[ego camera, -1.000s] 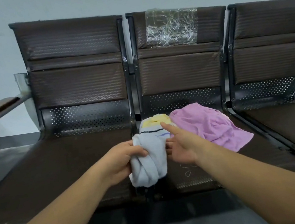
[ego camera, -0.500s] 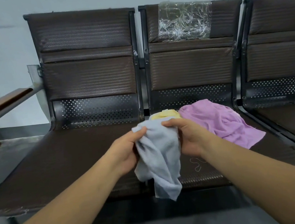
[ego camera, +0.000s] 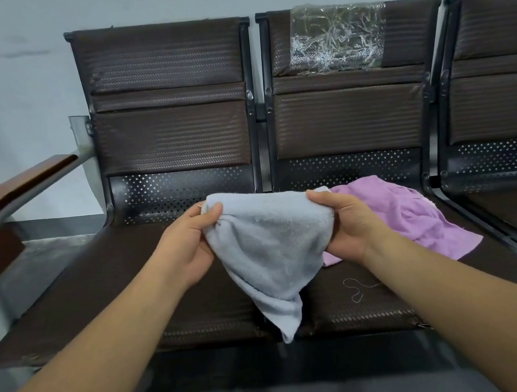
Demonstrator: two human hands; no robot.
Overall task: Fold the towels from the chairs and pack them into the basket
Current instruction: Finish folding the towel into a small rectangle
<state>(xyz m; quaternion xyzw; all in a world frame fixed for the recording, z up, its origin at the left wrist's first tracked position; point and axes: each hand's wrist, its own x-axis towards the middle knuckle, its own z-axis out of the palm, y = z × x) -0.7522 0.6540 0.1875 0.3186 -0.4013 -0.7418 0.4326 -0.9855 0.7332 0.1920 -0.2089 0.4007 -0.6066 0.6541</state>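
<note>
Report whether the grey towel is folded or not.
Not folded: the grey towel hangs between the left hand and right hand, each gripping a top corner, its lower end drooping in a bunched point.

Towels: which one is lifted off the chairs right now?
The pale grey towel, pinched at its upper edge by the left hand and right hand, hanging between them. The purple towel lies crumpled on the middle chair seat.

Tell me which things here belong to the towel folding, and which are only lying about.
Belong to the job:
grey towel, held by the left hand and right hand
purple towel, lying on the middle chair seat

Lying about:
clear plastic sheet on the middle backrest
loose thread on that seat
wooden armrest at the left
</note>
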